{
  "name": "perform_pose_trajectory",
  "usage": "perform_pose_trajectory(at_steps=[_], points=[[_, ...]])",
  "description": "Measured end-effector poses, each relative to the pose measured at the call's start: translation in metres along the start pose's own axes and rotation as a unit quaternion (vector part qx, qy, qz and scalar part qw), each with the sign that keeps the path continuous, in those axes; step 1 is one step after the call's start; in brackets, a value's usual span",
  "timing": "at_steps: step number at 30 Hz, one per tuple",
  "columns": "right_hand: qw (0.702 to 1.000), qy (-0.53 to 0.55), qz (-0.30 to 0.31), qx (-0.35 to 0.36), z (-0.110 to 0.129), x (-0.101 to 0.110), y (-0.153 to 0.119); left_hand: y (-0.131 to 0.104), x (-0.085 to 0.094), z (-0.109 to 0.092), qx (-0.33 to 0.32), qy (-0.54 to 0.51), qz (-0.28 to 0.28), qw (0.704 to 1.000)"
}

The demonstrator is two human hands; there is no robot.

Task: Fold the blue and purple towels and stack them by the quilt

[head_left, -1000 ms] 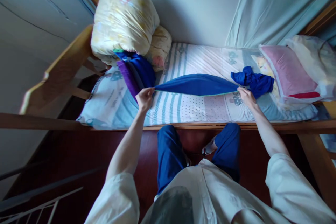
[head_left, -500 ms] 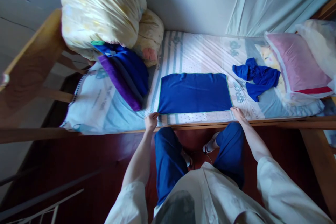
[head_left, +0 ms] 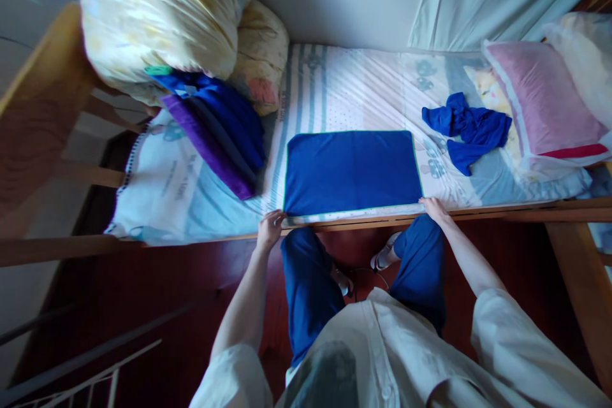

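With both forearms reaching out over the bed's near edge, the person has one hand at each near corner of a blue cloth (head_left: 354, 169). Cloth: spread flat as a rectangle on the patterned sheet (head_left: 368, 89), long sides running roughly along the bed, a thin green edging around it; far left corner looks slightly rounded off. Its near edge lies just behind the wooden bed rail (head_left: 502, 211). Left hand (head_left: 270, 228): at the near left corner, fingers narrow, tips at the hem; cannot tell whether they pinch it. Right hand (head_left: 434, 207): at the near right corner, back of the hand upward, fingers close together and pointing inward; grip on the hem likewise cannot be told. Left of the cloth, apart from it, a folded purple cloth (head_left: 210, 150) lies aslant against dark blue fabric (head_left: 236, 118), whose far end meets the bulky pale yellow quilt (head_left: 162, 13). A flowered cushion (head_left: 261, 57) sits at the quilt's right side. To the right, crumpled blue fabric (head_left: 468, 124) lies apart from the cloth, near a pink pillow (head_left: 547, 99) with a white border. Pale curtain (head_left: 459, 0) hangs behind the bed.
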State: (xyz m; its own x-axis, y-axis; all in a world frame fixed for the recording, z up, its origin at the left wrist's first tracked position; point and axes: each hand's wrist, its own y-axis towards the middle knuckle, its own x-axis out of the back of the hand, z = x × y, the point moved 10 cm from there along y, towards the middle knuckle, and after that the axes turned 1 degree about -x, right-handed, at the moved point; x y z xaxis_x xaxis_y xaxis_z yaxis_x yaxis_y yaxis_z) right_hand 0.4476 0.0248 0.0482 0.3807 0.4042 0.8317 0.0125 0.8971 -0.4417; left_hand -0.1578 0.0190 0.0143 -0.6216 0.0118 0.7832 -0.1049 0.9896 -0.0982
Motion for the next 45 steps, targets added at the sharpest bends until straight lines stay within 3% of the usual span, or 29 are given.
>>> perform_pose_trajectory(at_steps=[3,6,9,12,14,17,21,25,30,38,45], points=[[0.994,-0.1,0.031,-0.025,0.011,0.001,0.005,0.006,-0.005,-0.023,-0.061,0.047,0.016,0.997],[0.982,-0.174,0.057,-0.048,0.041,-0.005,0.019,0.023,-0.01,-0.055,-0.066,0.06,-0.056,0.994],[0.985,-0.166,0.047,-0.02,0.101,-0.022,0.037,0.043,-0.044,-0.097,-0.079,0.028,-0.084,0.993],[0.992,-0.074,-0.009,0.103,0.192,-0.047,0.052,0.057,-0.092,-0.124,-0.065,0.003,-0.063,0.996],[0.986,0.005,-0.031,0.164,0.246,-0.071,0.061,0.058,-0.116,-0.128,-0.058,-0.006,-0.056,0.997],[0.964,0.111,-0.048,0.235,0.306,-0.111,0.078,0.053,-0.129,-0.119,-0.06,-0.01,-0.077,0.995],[0.941,0.185,-0.062,0.275,0.332,-0.153,0.1,0.051,-0.13,-0.102,-0.053,0.002,-0.107,0.993],[0.934,0.173,-0.067,0.305,0.322,-0.165,0.106,0.053,-0.13,-0.102,-0.054,0.009,-0.109,0.993],[0.935,0.139,-0.106,0.307,0.285,-0.14,0.104,0.053,-0.126,-0.107,-0.046,0.009,-0.115,0.992],[0.967,0.059,-0.163,0.186,0.161,-0.084,0.114,0.055,-0.126,-0.105,-0.025,-0.001,-0.097,0.995],[0.965,0.026,-0.235,0.117,0.06,-0.036,0.114,0.054,-0.124,-0.107,-0.021,0.002,-0.096,0.995]])
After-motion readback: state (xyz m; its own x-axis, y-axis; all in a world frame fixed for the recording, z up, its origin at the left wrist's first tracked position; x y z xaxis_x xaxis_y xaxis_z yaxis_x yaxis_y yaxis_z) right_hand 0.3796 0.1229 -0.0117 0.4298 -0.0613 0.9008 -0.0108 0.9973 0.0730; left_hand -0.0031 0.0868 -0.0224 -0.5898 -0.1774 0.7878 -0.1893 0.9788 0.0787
